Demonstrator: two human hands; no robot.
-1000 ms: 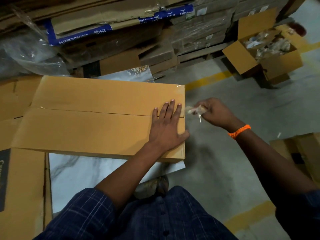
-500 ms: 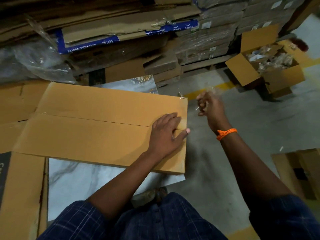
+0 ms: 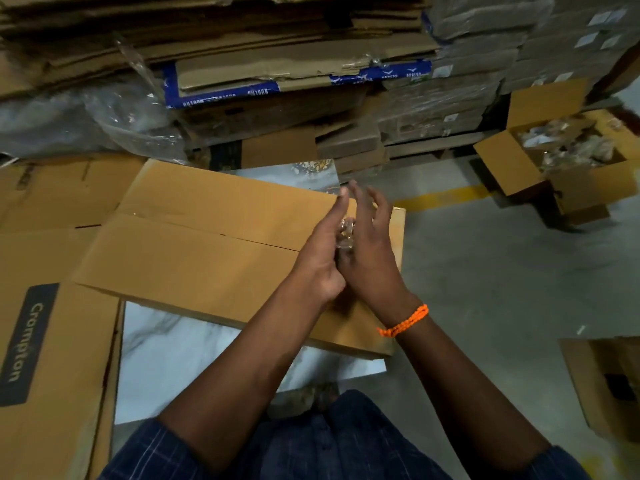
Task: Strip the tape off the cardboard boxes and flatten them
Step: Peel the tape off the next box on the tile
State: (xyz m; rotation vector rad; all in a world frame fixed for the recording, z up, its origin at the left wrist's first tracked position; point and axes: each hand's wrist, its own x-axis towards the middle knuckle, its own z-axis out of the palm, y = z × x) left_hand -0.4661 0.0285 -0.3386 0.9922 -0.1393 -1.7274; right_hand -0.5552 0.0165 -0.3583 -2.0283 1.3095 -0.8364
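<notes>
- One flat box [image 3: 207, 244] lies in the middle on a marbled sheet [image 3: 194, 351]; its flap seam looks bare, so I judge this face stripped
- Both hands meet above the box's right end: left hand [image 3: 322, 261] and right hand [image 3: 372, 261] are palm to palm, fingers nearly straight, pressing a tape wad [image 3: 346, 232] between them
- What's left, I reckon, is dropping the wad and checking the box is fully collapsed, which I cannot tell from here
- Left of the box lies a Crompton carton [image 3: 52, 341]; another carton [image 3: 606, 382] sits to its near right, cut off by the frame
- Behind the box rise a cardboard stack [image 3: 277, 36] and plastic film [image 3: 104, 116]; far right of it an open carton [image 3: 512, 168] holds scraps, well apart from my hands
</notes>
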